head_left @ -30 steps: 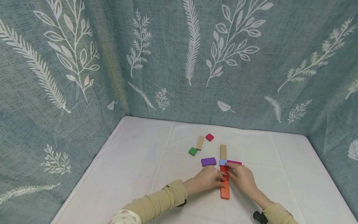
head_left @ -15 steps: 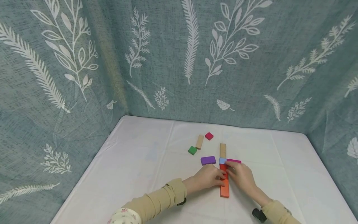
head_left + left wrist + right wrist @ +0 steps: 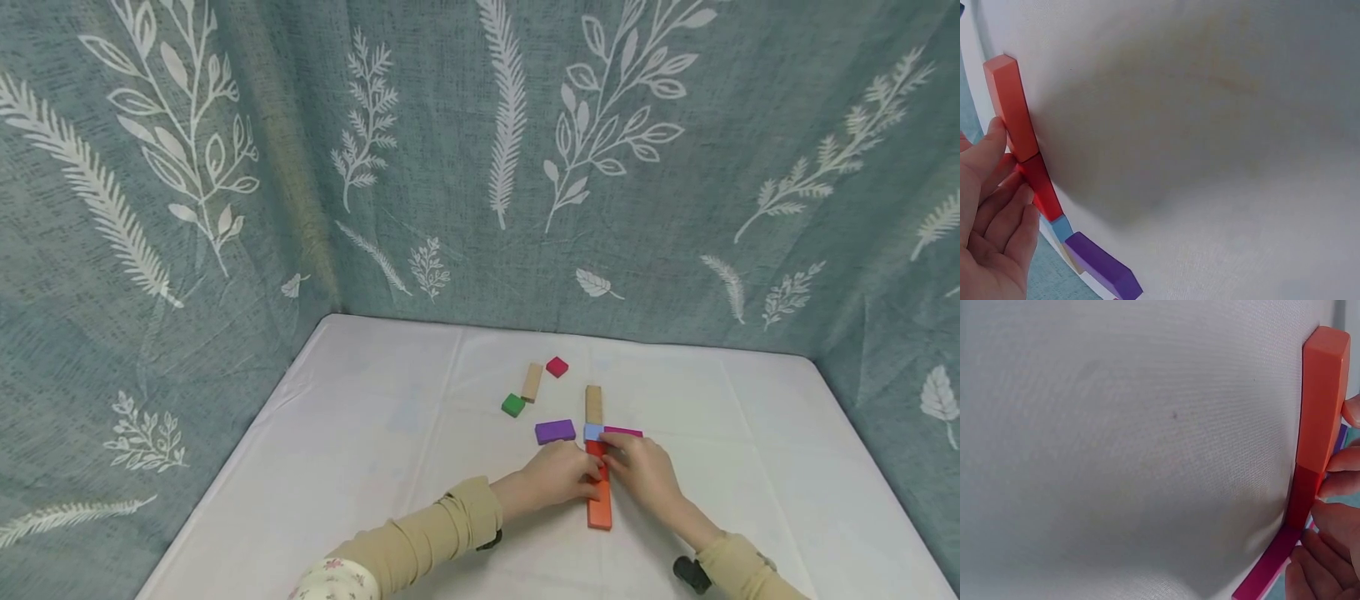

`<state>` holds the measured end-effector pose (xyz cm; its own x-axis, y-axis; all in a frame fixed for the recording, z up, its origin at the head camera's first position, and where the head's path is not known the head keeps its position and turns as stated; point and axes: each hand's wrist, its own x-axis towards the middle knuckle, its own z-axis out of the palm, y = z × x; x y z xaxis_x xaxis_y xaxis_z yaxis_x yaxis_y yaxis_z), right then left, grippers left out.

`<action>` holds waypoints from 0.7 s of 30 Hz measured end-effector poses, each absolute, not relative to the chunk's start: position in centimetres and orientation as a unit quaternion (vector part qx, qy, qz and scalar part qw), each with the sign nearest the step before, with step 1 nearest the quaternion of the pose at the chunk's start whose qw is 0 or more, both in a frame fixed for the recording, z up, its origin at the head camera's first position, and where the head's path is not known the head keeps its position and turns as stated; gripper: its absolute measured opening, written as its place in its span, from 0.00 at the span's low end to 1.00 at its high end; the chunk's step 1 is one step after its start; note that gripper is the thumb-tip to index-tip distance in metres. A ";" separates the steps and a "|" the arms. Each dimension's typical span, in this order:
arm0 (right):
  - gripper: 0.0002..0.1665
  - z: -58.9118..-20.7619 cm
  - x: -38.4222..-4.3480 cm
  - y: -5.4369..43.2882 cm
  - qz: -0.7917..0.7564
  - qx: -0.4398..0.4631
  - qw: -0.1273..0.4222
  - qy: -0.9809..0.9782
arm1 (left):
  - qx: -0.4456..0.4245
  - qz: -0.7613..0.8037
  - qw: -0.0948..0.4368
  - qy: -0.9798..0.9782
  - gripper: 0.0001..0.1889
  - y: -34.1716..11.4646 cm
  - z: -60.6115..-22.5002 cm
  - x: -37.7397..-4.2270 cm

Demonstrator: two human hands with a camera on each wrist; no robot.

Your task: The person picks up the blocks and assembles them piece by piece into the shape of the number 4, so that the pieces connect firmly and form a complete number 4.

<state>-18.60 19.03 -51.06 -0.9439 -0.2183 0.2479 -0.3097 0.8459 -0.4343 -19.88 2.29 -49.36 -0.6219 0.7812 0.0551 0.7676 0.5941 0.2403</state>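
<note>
In the head view a red block (image 3: 596,447) and an orange block (image 3: 599,517) lie end to end in a line. Beyond them come a light blue block (image 3: 592,432) and a natural wooden block (image 3: 593,403). From the left, my left hand (image 3: 557,477) touches the row, its thumb at the orange block (image 3: 1013,106) and fingertips at the red block (image 3: 1041,190). My right hand (image 3: 645,471) touches from the right, fingertips by the light blue and red blocks. A magenta block (image 3: 1266,565) extends right from the light blue one, partly hidden by the right hand.
A purple block (image 3: 555,431) lies just left of the row. Farther back are a green block (image 3: 513,405), a second natural wooden block (image 3: 532,382) and a crimson block (image 3: 557,367). White cloth covers the table (image 3: 390,392); a patterned curtain (image 3: 450,167) hangs behind.
The head view has shifted slightly. Both hands stay at the row of blocks, and the blocks keep their arrangement.
</note>
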 end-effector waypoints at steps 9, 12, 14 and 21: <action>0.18 -50.9 -18.6 19.0 0.255 0.134 0.098 -0.953 | 0.455 0.081 0.015 0.886 0.09 2.6 -49.1 -19.8; 0.18 -50.9 -18.6 19.0 0.258 0.132 0.096 -0.952 | 0.459 0.076 -0.006 0.885 0.07 2.5 -49.1 -19.6; 0.18 -50.9 -18.6 19.0 0.257 0.133 0.097 -0.952 | 0.458 0.093 -0.026 0.883 0.06 2.5 -49.0 -19.4; 0.16 -51.0 -18.6 19.1 0.251 0.140 0.120 -0.950 | 0.416 0.209 -0.028 0.884 0.09 2.2 -47.7 -19.8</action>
